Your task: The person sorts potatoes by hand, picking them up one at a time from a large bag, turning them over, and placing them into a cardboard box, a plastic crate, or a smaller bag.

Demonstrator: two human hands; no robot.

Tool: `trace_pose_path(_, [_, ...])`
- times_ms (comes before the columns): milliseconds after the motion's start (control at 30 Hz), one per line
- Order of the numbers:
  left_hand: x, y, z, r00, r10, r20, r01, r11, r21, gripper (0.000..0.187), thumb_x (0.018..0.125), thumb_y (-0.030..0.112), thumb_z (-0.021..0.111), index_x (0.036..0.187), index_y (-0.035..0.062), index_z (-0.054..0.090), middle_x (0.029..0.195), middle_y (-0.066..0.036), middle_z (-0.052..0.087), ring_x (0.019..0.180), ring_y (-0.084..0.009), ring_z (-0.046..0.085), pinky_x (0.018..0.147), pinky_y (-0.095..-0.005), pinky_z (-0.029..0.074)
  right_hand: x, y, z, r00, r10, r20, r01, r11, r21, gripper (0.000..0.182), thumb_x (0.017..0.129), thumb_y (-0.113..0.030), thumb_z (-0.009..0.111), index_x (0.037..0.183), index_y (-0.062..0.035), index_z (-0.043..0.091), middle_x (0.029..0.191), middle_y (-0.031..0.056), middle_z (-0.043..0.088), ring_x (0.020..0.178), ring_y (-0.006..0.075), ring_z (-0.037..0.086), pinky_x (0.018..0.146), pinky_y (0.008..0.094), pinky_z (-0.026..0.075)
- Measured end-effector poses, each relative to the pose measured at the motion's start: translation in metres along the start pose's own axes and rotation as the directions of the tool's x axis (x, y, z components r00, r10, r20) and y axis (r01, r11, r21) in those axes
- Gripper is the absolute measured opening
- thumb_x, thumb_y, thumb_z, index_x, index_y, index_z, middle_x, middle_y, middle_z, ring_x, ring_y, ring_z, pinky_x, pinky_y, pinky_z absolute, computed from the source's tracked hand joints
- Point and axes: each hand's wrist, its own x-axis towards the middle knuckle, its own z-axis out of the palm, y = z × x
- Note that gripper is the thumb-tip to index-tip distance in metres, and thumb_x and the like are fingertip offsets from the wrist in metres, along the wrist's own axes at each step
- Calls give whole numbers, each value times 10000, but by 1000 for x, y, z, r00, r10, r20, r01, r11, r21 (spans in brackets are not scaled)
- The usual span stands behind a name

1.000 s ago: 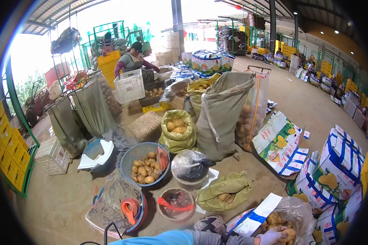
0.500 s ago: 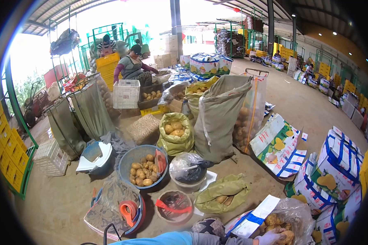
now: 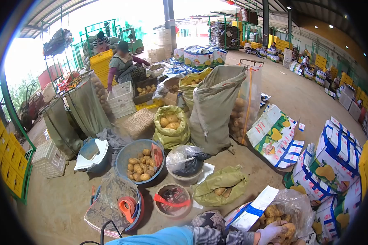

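Observation:
My left hand [image 3: 269, 232], in a pale glove with a striped sleeve behind it, reaches across to the bottom right. Its fingers are closed around a potato [image 3: 289, 231] at the mouth of a clear plastic liner [image 3: 300, 206]. More potatoes [image 3: 272, 211] lie inside this liner, in a white carton with a blue-striped flap [image 3: 255, 210]. I cannot see my right hand; the lower right edge cuts off that area. A patterned knee [image 3: 208, 220] shows beside the carton.
Potatoes fill a blue basin [image 3: 120, 161] and a green sack [image 3: 171, 136]. An olive bag [image 3: 221, 185], a small bucket [image 3: 172, 210] and a tall grey sack [image 3: 212, 114] stand near. Printed cartons [image 3: 337, 159] crowd the right. A co-worker [image 3: 124, 67] sits behind a white crate [image 3: 120, 100].
My left hand has risen slightly with the potato, and its fingers show more clearly. The co-worker's white crate has tilted, and one of their arms has moved up. The view has shifted slightly.

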Motion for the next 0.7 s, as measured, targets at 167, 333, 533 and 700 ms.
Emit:
trace_pose_path(167, [6,-6,-2,998,59,-2,-59,998,-29,146,895,87,581,1027,97,645,894,-51,683,763,-174,653,627,-304,530,-3,0,-2,976,-153,152,208,861,-465,548,800,-208,690,1293,-39,519,1285,222,519,1172,370,479,1013,416,374])
trace_pose_path(333, [9,-4,-2,998,-4,57,4,1000,12,154,898,81,574,1038,89,637,908,-55,688,741,-175,656,636,-314,537,-5,-5,-6,982,-84,170,154,878,-453,626,740,-165,727,1318,-59,512,1300,214,507,1227,367,450,1035,411,364])
trace_pose_path(533, [27,-24,-22,986,49,160,-41,998,-52,242,924,136,562,1157,71,582,1019,-84,672,850,-208,652,717,-335,546,-8,8,-8,984,-90,154,156,854,-497,727,724,-184,749,1358,4,447,1338,252,482,1248,406,432,1061,409,352])
trace_pose_path(700, [51,-29,-28,972,-235,0,225,932,284,471,920,339,564,1356,244,415,1123,-48,566,893,-219,582,668,-375,473,-11,-4,-4,982,-28,188,125,840,-528,735,748,-189,728,1372,32,411,1359,283,456,1292,428,392,1064,431,345])
